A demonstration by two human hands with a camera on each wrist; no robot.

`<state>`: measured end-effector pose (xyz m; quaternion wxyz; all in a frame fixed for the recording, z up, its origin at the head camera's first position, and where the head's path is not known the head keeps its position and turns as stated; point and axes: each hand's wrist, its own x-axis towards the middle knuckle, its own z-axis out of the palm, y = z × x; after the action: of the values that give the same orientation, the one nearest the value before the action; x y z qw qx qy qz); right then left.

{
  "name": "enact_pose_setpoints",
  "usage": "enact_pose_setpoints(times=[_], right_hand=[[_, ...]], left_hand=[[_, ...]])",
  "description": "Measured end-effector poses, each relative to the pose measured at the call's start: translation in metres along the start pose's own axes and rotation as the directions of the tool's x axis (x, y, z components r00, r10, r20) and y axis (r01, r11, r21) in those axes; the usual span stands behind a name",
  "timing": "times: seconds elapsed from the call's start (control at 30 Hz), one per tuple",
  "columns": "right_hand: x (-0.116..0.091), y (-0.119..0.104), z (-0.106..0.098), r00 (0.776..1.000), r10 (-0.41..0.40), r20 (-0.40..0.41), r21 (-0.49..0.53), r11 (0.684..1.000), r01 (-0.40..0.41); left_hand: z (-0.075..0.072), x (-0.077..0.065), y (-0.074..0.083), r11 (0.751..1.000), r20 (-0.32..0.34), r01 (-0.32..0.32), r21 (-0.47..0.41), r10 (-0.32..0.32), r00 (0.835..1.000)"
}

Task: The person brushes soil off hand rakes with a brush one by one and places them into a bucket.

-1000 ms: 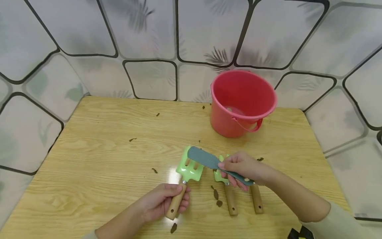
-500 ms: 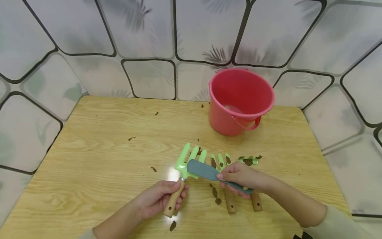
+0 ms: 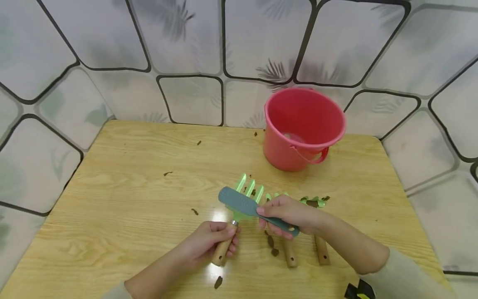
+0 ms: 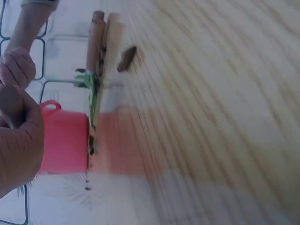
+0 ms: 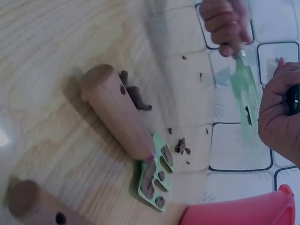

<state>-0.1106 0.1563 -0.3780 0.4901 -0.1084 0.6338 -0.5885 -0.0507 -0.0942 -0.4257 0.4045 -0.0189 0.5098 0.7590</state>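
Note:
My left hand (image 3: 209,243) grips the wooden handle of a garden fork (image 3: 223,249) with green prongs, raised above the table. In my right hand (image 3: 287,211) I hold a flat blue-grey paddle-shaped tool (image 3: 239,201) with a dotted face and a hole near its handle end. Its blade lies across the front of the fork head and hides part of it; whether they touch I cannot tell. Under my right hand lies a second garden fork (image 5: 117,112), its green head smeared with brown mud. A green-headed hand rake (image 3: 313,202) with brown clumps lies to its right.
A red bucket (image 3: 285,158) stands at the table's back right, handle hanging at the front. Several brown clumps, one a mud bit (image 3: 218,282) near the front, are scattered over the wooden table (image 3: 123,178). Patterned panels (image 3: 186,99) enclose the back and sides.
The fork in my left hand has turned, showing its prongs at another angle. My right hand has moved left and slightly up, carrying the paddle-shaped tool across the fork head. The bucket stays put.

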Motion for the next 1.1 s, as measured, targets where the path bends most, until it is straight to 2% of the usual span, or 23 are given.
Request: enact_pose_setpoints(times=[0.07, 0.1, 0.13, 0.17, 0.2, 0.23, 0.27, 0.3, 0.33, 0.37, 0.4, 0.43, 0.47, 0.5, 0.53, 0.57, 0.6, 0.63, 0.67, 0.8, 0.9, 1.0, 1.1], right_hand=[[-0.004, -0.003, -0.004, 1.0, -0.017, -0.011, 0.003, 1.0, 0.017], [-0.006, -0.004, -0.006, 1.0, -0.024, -0.014, 0.0, 1.0, 0.024], [-0.008, -0.005, -0.008, 0.999, -0.028, -0.018, 0.001, 1.0, 0.028], [-0.01, -0.006, -0.011, 0.999, -0.029, -0.021, 0.005, 1.0, 0.03], [-0.011, -0.006, -0.013, 0.999, -0.031, -0.023, 0.008, 0.999, 0.031], [-0.013, -0.007, -0.014, 0.999, -0.031, -0.025, 0.009, 0.999, 0.031], [-0.015, -0.007, -0.016, 0.999, -0.029, -0.026, 0.011, 1.0, 0.029], [-0.016, -0.007, -0.017, 0.999, -0.027, -0.025, 0.01, 1.0, 0.027], [-0.018, -0.007, -0.019, 0.999, -0.025, -0.029, 0.013, 1.0, 0.026], [-0.019, -0.007, -0.02, 0.999, -0.024, -0.034, 0.011, 1.0, 0.024], [-0.02, -0.006, -0.02, 0.999, -0.025, -0.039, 0.005, 1.0, 0.025], [-0.021, -0.006, -0.021, 0.999, -0.024, -0.045, 0.002, 1.0, 0.024], [-0.022, -0.005, -0.022, 0.998, -0.024, -0.05, -0.005, 1.0, 0.023], [-0.023, -0.004, -0.023, 0.998, -0.023, -0.056, -0.009, 1.0, 0.022], [-0.024, -0.003, -0.023, 0.998, -0.023, -0.062, -0.016, 1.0, 0.022], [-0.025, -0.001, -0.024, 0.998, -0.02, -0.066, -0.023, 1.0, 0.019], [-0.027, 0.001, -0.025, 0.998, -0.018, -0.068, -0.027, 0.999, 0.016], [-0.028, 0.003, -0.026, 0.997, -0.017, -0.07, -0.029, 0.999, 0.015], [-0.029, 0.005, -0.027, 0.997, -0.016, -0.071, -0.033, 0.999, 0.014], [-0.033, 0.015, -0.03, 0.996, -0.005, -0.088, -0.033, 0.999, 0.002], [-0.036, 0.021, -0.029, 0.996, 0.009, -0.094, -0.015, 1.0, -0.01], [-0.037, 0.028, -0.024, 0.997, -0.01, -0.072, -0.004, 1.0, 0.01], [-0.034, 0.036, -0.017, 0.997, -0.07, -0.035, -0.039, 0.997, 0.068]], left_hand=[[-0.004, -0.001, 0.001, 0.99, -0.069, -0.042, 0.132, 0.052, 0.996], [-0.006, -0.001, 0.001, 0.975, -0.098, -0.064, 0.213, 0.087, 0.991], [-0.009, -0.001, 0.002, 0.946, -0.123, -0.085, 0.313, 0.129, 0.984], [-0.01, -0.002, 0.003, 0.907, -0.148, -0.093, 0.411, 0.167, 0.975], [-0.011, -0.003, 0.004, 0.851, -0.163, -0.094, 0.516, 0.206, 0.965], [-0.012, -0.004, 0.004, 0.768, -0.17, -0.093, 0.634, 0.256, 0.951], [-0.013, -0.004, 0.005, 0.648, -0.162, -0.09, 0.756, 0.318, 0.934], [-0.013, -0.005, 0.005, 0.493, -0.134, -0.085, 0.866, 0.393, 0.91], [-0.014, -0.006, 0.004, 0.314, -0.083, -0.077, 0.946, 0.467, 0.88], [-0.015, -0.006, 0.003, 0.128, -0.015, -0.064, 0.99, 0.538, 0.843], [-0.016, -0.005, 0.002, -0.06, 0.076, -0.049, 0.997, 0.608, 0.79], [-0.018, -0.004, 0.001, -0.232, 0.174, -0.021, 0.973, 0.668, 0.724], [-0.021, -0.003, 0.001, -0.369, 0.272, 0.014, 0.929, 0.71, 0.65], [-0.023, -0.002, 0.0, -0.465, 0.358, 0.041, 0.885, 0.733, 0.579], [-0.026, 0.0, 0.0, -0.532, 0.428, 0.065, 0.844, 0.743, 0.515], [-0.028, 0.001, 0.0, -0.579, 0.481, 0.087, 0.811, 0.744, 0.463], [-0.03, 0.003, 0.0, -0.613, 0.521, 0.106, 0.783, 0.74, 0.425], [-0.032, 0.004, 0.001, -0.637, 0.549, 0.12, 0.761, 0.732, 0.403], [-0.034, 0.005, 0.001, -0.656, 0.57, 0.128, 0.744, 0.723, 0.389], [-0.042, 0.007, 0.003, -0.717, 0.626, 0.155, 0.679, 0.676, 0.389], [-0.047, 0.008, 0.005, -0.75, 0.661, 0.158, 0.643, 0.647, 0.381], [-0.051, 0.009, 0.008, -0.763, 0.677, 0.165, 0.626, 0.635, 0.372], [-0.053, 0.009, 0.012, -0.756, 0.674, 0.171, 0.632, 0.645, 0.361]])
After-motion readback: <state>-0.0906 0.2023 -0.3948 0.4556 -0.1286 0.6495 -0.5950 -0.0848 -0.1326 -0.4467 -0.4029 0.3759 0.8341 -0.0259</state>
